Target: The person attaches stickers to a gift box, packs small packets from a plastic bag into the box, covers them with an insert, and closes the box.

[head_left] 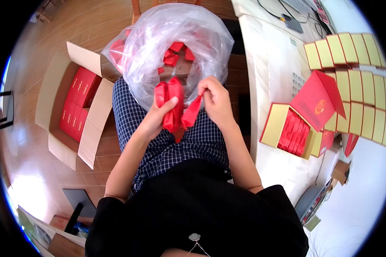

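My left hand [155,116] is wrapped round a small bunch of shiny red packets [172,103] above my lap. Another red packet [191,112] hangs from my right hand [217,102], pinched between thumb and fingers just right of the bunch. Beyond both hands, between my knees, stands a clear plastic bag [137,55] with its mouth spread wide. Several red packets [171,59] lie inside it. What is printed on the packets is too small to read.
On the floor at left, an open cardboard carton [51,100] holds red boxes [75,100]. On the white table [261,55] at right, an open red-and-gold box [272,126] contains a row of red packets [294,132]. Several gold-sided boxes [356,83] stand behind it.
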The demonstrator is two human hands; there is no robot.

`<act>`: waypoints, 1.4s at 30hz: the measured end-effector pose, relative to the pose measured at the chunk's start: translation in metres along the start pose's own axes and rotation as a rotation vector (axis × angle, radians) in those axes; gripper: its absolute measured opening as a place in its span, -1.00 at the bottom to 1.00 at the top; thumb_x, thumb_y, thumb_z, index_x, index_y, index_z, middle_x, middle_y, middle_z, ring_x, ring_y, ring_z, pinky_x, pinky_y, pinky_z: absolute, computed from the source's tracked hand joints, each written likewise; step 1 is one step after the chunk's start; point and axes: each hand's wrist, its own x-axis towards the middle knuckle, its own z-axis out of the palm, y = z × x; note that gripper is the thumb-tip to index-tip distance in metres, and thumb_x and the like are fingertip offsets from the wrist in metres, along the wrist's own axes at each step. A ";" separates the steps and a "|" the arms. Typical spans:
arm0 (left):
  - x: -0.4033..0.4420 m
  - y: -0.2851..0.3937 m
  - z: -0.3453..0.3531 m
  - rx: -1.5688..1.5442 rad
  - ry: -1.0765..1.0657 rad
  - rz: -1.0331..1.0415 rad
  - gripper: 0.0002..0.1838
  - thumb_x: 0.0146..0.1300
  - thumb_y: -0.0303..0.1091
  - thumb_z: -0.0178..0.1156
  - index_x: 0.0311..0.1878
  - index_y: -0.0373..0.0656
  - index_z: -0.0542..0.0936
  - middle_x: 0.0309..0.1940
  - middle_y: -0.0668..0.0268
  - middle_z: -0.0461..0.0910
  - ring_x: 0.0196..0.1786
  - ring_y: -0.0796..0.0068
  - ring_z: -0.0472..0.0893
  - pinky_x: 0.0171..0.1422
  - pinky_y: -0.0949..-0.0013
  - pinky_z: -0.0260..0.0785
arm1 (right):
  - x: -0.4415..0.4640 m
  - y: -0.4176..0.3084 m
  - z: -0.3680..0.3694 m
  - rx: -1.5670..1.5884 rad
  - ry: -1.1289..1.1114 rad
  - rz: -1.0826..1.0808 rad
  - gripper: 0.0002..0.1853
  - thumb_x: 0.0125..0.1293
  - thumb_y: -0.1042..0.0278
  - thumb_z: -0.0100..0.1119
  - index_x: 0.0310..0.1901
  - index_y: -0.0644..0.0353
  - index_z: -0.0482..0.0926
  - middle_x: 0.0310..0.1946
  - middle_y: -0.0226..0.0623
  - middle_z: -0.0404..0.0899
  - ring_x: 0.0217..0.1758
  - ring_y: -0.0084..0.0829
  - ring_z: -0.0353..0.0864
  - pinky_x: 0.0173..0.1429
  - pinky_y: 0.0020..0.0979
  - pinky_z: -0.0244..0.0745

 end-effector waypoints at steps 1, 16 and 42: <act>0.003 -0.009 0.006 -0.009 -0.059 0.017 -0.39 0.33 -0.23 0.22 0.33 -0.13 0.17 0.07 0.28 0.46 0.09 0.49 0.53 0.19 0.34 0.41 | 0.002 -0.007 0.002 0.008 -0.001 -0.016 -0.83 0.07 0.80 -0.09 -0.39 0.29 0.38 -0.40 -0.23 0.40 -0.33 -0.32 0.45 -0.16 -0.45 0.36; -0.013 0.002 0.193 0.578 -0.547 0.547 -0.08 0.07 -0.48 0.39 0.41 -0.16 0.01 0.27 0.11 0.24 0.32 0.31 0.34 0.39 0.25 0.23 | -0.078 -0.103 -0.146 0.223 0.283 0.295 -0.46 0.43 0.23 0.03 0.37 0.22 0.26 0.19 -0.09 0.46 0.17 -0.35 0.48 0.23 -0.37 0.34; 0.079 -0.140 0.397 1.449 -0.555 1.058 -0.42 0.34 0.11 0.05 -0.15 -0.39 0.46 -0.13 0.03 0.43 -0.05 0.05 0.37 0.13 0.10 0.25 | -0.186 -0.023 -0.352 0.161 0.655 0.636 -0.50 0.43 -0.03 0.02 0.06 0.31 0.57 -0.10 -0.35 0.62 -0.04 -0.55 0.52 0.13 -0.49 0.37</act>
